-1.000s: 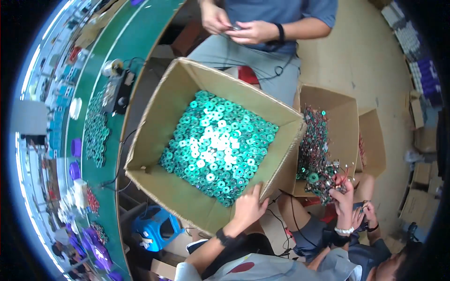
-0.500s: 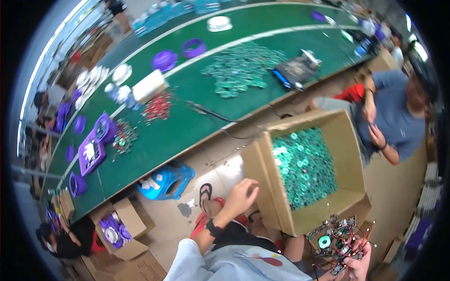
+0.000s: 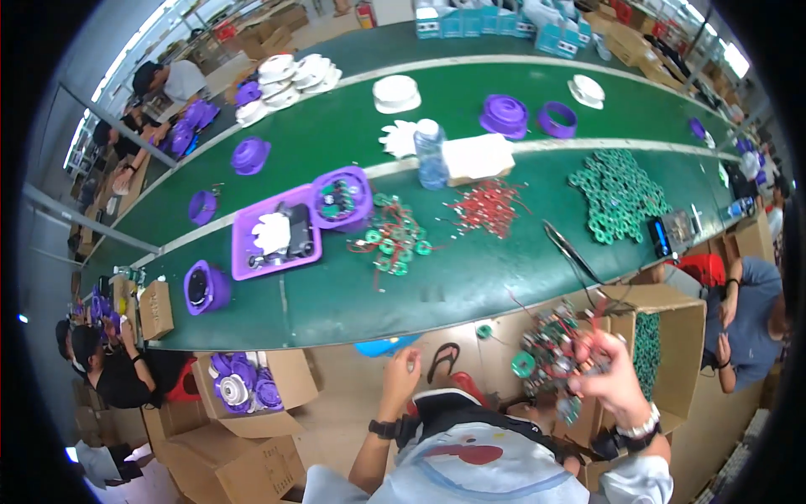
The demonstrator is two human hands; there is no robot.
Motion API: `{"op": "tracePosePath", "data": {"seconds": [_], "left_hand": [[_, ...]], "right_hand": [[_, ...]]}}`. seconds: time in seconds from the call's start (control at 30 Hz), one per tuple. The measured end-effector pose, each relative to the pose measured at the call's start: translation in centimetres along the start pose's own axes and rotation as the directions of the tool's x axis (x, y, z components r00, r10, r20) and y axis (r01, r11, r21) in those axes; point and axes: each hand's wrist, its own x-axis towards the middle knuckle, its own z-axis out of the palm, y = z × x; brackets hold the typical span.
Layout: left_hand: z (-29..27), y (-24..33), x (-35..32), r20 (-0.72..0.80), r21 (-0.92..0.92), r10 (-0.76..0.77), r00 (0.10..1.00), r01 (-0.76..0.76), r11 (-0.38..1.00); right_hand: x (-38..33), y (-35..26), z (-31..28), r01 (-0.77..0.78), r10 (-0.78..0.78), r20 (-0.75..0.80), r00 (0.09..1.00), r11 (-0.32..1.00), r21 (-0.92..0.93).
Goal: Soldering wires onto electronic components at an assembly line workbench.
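My right hand (image 3: 611, 378) grips a tangled bunch of small round circuit boards with red and black wires (image 3: 550, 349), lifted in front of the table edge. Green discs and metallic parts stick out of it. One round green board (image 3: 484, 331) shows apart from the bunch, against the floor; whether it hangs or falls, I cannot tell. Empty and loosely curled, my left hand (image 3: 403, 370) is near the table's front edge. On the green table (image 3: 453, 290) lie a pile of wired green boards (image 3: 393, 235) and a pile of red wired parts (image 3: 489, 208).
A carton of green boards (image 3: 684, 370) stands right, beside a seated person (image 3: 756, 315). More green boards (image 3: 620, 195) lie far right. A purple tray (image 3: 277, 231), purple housings (image 3: 340, 197), a bottle (image 3: 431, 155) and a white block (image 3: 478, 158) stand on the table. Another carton (image 3: 294, 378) is left.
My view has swung toward the table. The right hand has raised the wired bunch from beside the carton to near the table edge. The left hand still holds nothing.
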Motion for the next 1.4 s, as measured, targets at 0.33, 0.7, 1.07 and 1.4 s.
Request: {"op": "tracePosePath", "data": {"seconds": [0.33,0.7,1.07,1.4], "left_hand": [[-4.9,0.1,5.8,-0.423,0.007,0.223,0.878,-0.243,0.97],[-2.5,1.2,16.2,-0.627,-0.142,0.16,0.762,-0.314,0.939],[-1.6,3.3,17.3,-0.571,0.216,0.271,0.775,-0.176,0.96],[-2.6,5.1,9.8,-0.624,0.098,0.119,0.772,-0.074,0.992]], "right_hand": [[24.8,8.6,16.3,-0.03,0.023,0.229,0.973,0.999,0.025],[30.9,12.4,22.2,-0.018,0.029,0.028,0.999,0.941,-0.339],[29.1,9.0,16.4,0.136,-0.036,0.617,0.786,0.984,-0.117],[28.7,5.9,0.6,0.441,-0.351,0.273,0.896,0.625,-0.644]]}}
